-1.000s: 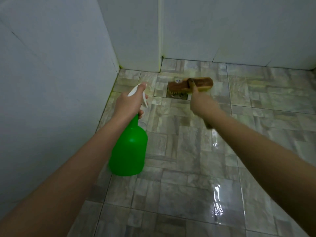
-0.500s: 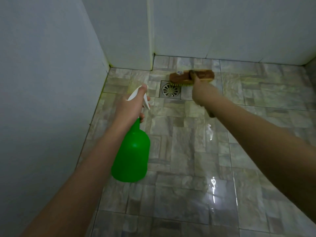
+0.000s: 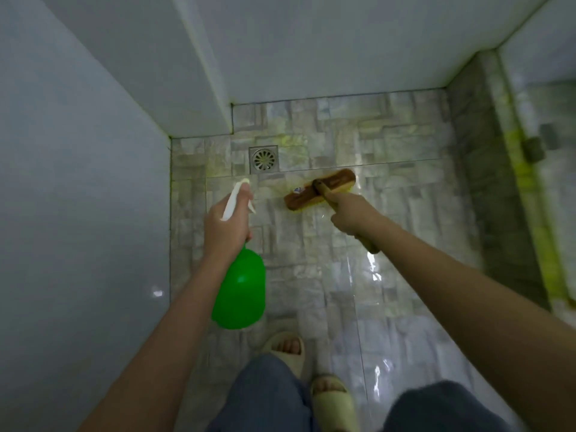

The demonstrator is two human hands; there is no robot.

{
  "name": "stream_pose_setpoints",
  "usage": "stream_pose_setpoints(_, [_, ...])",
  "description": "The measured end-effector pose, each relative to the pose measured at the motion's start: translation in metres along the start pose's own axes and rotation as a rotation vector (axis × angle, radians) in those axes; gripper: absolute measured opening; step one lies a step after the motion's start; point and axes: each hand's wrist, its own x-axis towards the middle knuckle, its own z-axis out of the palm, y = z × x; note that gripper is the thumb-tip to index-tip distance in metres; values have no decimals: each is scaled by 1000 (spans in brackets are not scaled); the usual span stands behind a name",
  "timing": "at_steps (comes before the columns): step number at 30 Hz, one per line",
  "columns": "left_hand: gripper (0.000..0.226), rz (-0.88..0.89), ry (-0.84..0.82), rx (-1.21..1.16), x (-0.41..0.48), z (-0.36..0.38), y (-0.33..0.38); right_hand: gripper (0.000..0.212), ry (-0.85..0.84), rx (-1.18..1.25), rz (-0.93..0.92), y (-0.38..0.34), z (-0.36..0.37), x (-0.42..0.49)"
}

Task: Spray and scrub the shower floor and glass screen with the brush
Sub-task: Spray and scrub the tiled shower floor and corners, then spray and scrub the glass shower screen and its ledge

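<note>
My left hand (image 3: 226,227) grips the neck of a green spray bottle (image 3: 241,291) with a white trigger head, held above the wet tiled floor (image 3: 343,300). My right hand (image 3: 350,213) grips the wooden handle of a scrub brush (image 3: 321,190). Its brown head with yellow bristles rests on the floor, just right of and nearer me than the drain (image 3: 264,159). On the far right stands the glass screen (image 3: 548,126), with yellow-green grime along its bottom edge.
White tiled walls close in on the left and at the back, meeting at a corner near the drain. My feet in pale slippers (image 3: 288,347) stand on the wet floor at the bottom centre. A dark tiled kerb (image 3: 486,182) runs along the right side.
The brush has moved back from the far wall toward me and to the right of the drain. The view has tilted down, so my legs, slippers and the glass screen now show.
</note>
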Motion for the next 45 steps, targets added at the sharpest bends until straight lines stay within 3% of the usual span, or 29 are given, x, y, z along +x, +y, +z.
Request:
stream_pose_setpoints(7, [43, 60, -135, 44, -145, -57, 174, 86, 132, 170, 138, -21, -129, -180])
stream_pose_setpoints(13, [33, 180, -244, 23, -244, -113, 345, 77, 301, 331, 183, -50, -259, -347])
stream_pose_setpoints(21, [41, 478, -410, -130, -331, -156, 552, 69, 706, 378, 123, -58, -422, -538])
stream_pose_setpoints(29, [24, 795, -545, -308, -371, -139, 755, 71, 1129, 274, 45, -42, -584, -622])
stream_pose_setpoints(39, [35, 1050, -543, -524, -406, -98, 940, 75, 1647, -99, -164, -37, -762, -698])
stream_pose_setpoints(45, [38, 1202, -466, -608, -415, -82, 1043, 73, 1942, -182, -117, -62, -862, -747])
